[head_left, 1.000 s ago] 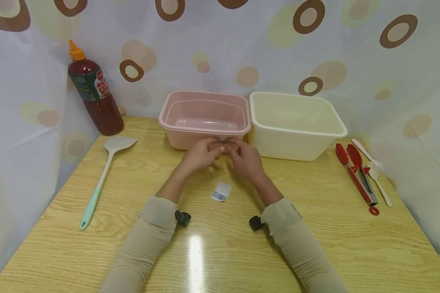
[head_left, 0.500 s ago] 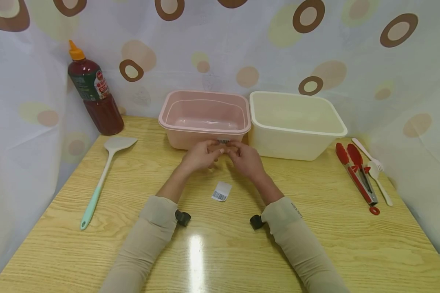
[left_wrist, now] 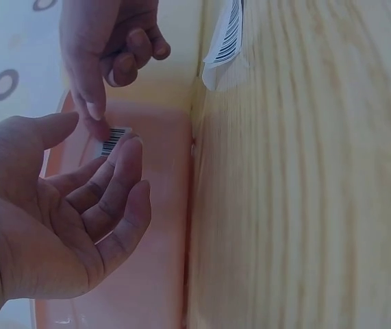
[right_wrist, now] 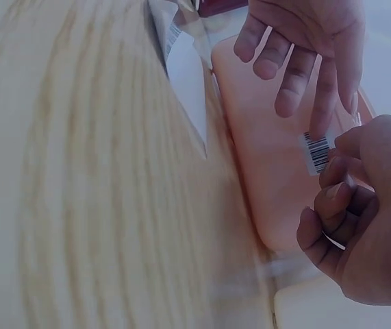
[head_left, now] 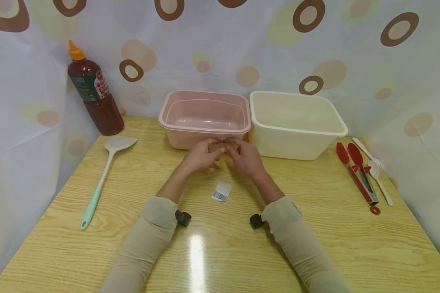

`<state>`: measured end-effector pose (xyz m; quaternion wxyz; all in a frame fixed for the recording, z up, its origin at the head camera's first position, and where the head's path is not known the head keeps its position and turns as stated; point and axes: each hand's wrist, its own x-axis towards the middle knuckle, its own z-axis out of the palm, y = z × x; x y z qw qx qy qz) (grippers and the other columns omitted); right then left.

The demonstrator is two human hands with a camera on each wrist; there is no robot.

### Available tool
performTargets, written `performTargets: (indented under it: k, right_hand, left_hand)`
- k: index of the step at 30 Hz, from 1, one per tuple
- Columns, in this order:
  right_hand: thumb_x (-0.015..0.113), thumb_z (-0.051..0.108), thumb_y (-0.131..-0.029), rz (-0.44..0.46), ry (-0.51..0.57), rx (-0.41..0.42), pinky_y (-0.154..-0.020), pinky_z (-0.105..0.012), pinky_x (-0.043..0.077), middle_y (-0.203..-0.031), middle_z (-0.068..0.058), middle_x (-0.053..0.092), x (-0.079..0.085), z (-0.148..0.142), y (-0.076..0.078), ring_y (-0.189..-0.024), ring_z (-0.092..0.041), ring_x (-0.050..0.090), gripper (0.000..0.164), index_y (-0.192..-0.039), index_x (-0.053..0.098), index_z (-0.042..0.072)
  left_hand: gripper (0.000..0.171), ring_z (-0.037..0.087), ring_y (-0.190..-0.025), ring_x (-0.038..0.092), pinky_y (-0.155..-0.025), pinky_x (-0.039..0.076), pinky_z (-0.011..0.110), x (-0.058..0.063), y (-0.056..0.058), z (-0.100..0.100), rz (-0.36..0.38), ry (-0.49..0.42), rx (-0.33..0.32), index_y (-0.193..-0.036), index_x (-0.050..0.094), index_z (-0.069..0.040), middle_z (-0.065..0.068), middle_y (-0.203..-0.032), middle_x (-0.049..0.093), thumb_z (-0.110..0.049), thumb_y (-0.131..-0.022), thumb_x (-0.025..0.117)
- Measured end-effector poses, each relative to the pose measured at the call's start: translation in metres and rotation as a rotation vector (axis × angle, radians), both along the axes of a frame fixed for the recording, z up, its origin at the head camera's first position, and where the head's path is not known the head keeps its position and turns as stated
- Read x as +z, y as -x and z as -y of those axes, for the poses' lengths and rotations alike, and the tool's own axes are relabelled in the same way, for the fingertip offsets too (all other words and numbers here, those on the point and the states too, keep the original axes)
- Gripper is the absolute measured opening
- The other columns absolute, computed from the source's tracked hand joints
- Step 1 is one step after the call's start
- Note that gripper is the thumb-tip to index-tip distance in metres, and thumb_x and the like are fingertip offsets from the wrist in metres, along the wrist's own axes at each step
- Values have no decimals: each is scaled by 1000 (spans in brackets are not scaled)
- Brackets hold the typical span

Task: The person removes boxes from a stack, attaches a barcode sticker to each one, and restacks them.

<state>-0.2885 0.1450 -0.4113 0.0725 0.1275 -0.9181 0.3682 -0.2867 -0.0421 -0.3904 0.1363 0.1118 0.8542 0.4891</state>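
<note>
At the front wall of the pink plastic bin both hands meet. A white barcode sticker lies on that wall, partly covered by fingertips. My left hand has its fingers loosely bent, thumb apart, the index fingertip right at the sticker's edge. From the other side, my right hand presses the sticker with its index finger; its other fingers curl inward and grip nothing. On the wooden table just in front lies a small white paper piece with a barcode, one side lifted in the wrist views.
A cream bin stands against the pink one's right side. Red tongs, a white fork and a spoon lie at right. At left are a spatula and a red sauce bottle. A patterned curtain hangs behind.
Both hands stay at the pink bin's front wall. Half a second ago the fingertips were slightly farther apart, showing more of the sticker; now they cover most of it in the head view.
</note>
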Motion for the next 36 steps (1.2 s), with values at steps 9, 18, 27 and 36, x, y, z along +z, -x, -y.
performTargets:
  k: [9,18,27,36]
  right_hand:
    - [55,29,-104,0,-43,-35,-47,-27,37,-56,1,48,2,-9,-5,-49,-14,45,33,-134,65,22]
    - [55,27,-104,-4,-81,-15,-46,-26,34,-53,3,45,4,-11,-9,-48,-12,42,37,-139,64,19]
    - [56,27,-104,-18,-77,-10,-44,-25,33,-51,3,46,3,-11,-11,-44,-11,41,40,-143,60,19]
    - [56,28,-104,-11,-72,-10,-44,-25,32,-51,2,48,3,-9,-12,-44,-12,42,41,-143,60,19]
  left_hand:
    - [60,35,-87,74,-76,61,46,1,0,1,-4,-15,-12,-153,41,-9,17,-114,72,-37,-103,58]
    - [60,34,-86,74,-78,60,47,1,-1,1,-29,13,-11,-153,42,-10,14,-109,73,-38,-103,58]
    - [60,35,-85,74,-75,61,47,0,0,0,-31,6,-18,-154,41,-10,17,-107,73,-38,-103,58]
    - [61,36,-84,73,-74,61,47,1,0,-1,-32,12,-21,-154,40,-10,18,-107,73,-37,-103,58]
